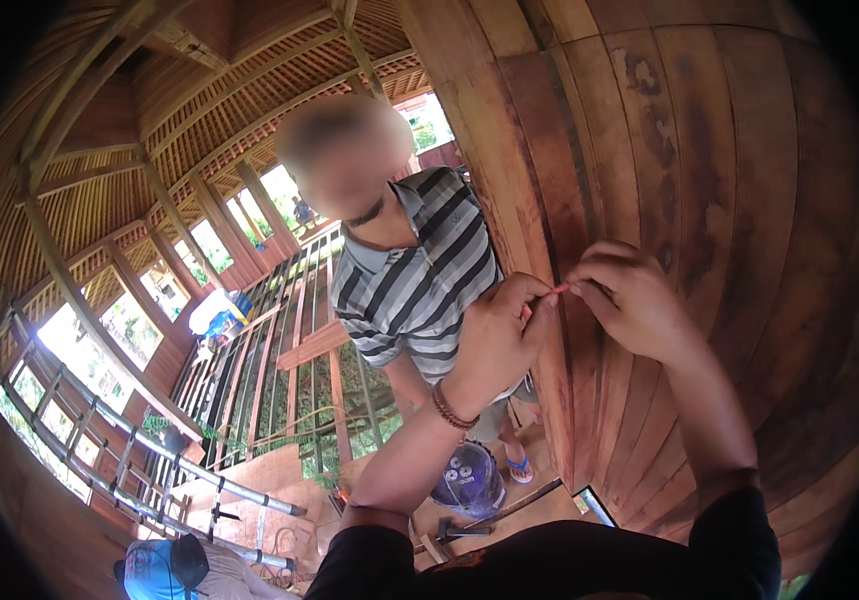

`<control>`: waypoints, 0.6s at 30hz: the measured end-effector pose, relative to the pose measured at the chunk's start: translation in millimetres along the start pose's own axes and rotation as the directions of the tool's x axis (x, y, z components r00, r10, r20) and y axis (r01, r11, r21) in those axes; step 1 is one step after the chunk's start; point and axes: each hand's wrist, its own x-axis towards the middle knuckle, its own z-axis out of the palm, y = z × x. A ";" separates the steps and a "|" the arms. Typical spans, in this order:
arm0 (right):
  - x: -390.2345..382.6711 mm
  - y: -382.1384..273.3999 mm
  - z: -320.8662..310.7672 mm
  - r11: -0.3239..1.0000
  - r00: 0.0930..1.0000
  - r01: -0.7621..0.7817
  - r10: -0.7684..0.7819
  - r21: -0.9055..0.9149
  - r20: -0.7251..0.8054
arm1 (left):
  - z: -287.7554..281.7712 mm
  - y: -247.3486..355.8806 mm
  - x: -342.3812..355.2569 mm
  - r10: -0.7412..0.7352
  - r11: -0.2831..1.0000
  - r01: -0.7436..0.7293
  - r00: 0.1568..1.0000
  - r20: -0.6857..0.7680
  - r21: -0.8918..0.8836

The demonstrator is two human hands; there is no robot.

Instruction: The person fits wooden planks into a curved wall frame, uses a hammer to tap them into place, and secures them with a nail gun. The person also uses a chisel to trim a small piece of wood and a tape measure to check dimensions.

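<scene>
My left hand (504,330) and my right hand (629,300) meet at the edge of an upright wooden board (514,150), both pinching a thin red piece (562,288), perhaps string or tape. The piece runs between my fingertips, close against the wood. Darker stained planks (709,180) form the curved wall beside and behind my right hand. A person in a striped polo shirt (414,250) stands just beyond my left hand, facing toward me.
An aluminium ladder (124,450) lies at lower left above a person in a blue top (159,565). Open floor joists (294,385) span the space behind the striped-shirt person. A dark bucket (464,475) and a hammer-like tool (464,530) are on the boards below.
</scene>
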 end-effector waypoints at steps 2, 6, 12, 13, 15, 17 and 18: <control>7.8 -1.6 10.2 0.995 0.996 -0.034 0.026 -0.091 -0.081 | 3.8 1.8 7.3 -0.041 0.997 0.043 0.998 -0.041 0.061; 23.2 -2.1 19.0 0.971 0.973 0.049 -0.099 -0.233 -0.208 | 1.3 0.4 25.0 -0.093 0.995 0.090 0.990 -0.103 -0.035; 40.3 -1.0 16.4 0.959 0.943 0.145 -0.208 -0.243 -0.259 | -18.6 -10.0 46.6 0.086 0.995 -0.082 0.994 -0.071 0.054; 41.2 -0.3 16.2 0.965 0.949 0.131 -0.188 -0.226 -0.254 | -19.2 -10.8 47.5 0.147 0.984 -0.138 0.987 -0.073 0.116; 42.0 0.9 17.0 0.965 0.945 0.134 -0.193 -0.226 -0.266 | -16.7 -10.0 46.5 0.125 0.988 -0.120 0.990 -0.058 0.095; 40.9 1.6 21.2 0.950 0.927 0.154 -0.235 -0.273 -0.293 | -10.4 -8.1 43.8 0.107 0.992 -0.100 0.990 -0.089 0.082; 39.7 1.8 25.2 0.932 0.910 0.171 -0.273 -0.319 -0.310 | -5.7 -7.0 41.1 0.093 0.993 -0.084 0.988 -0.124 0.078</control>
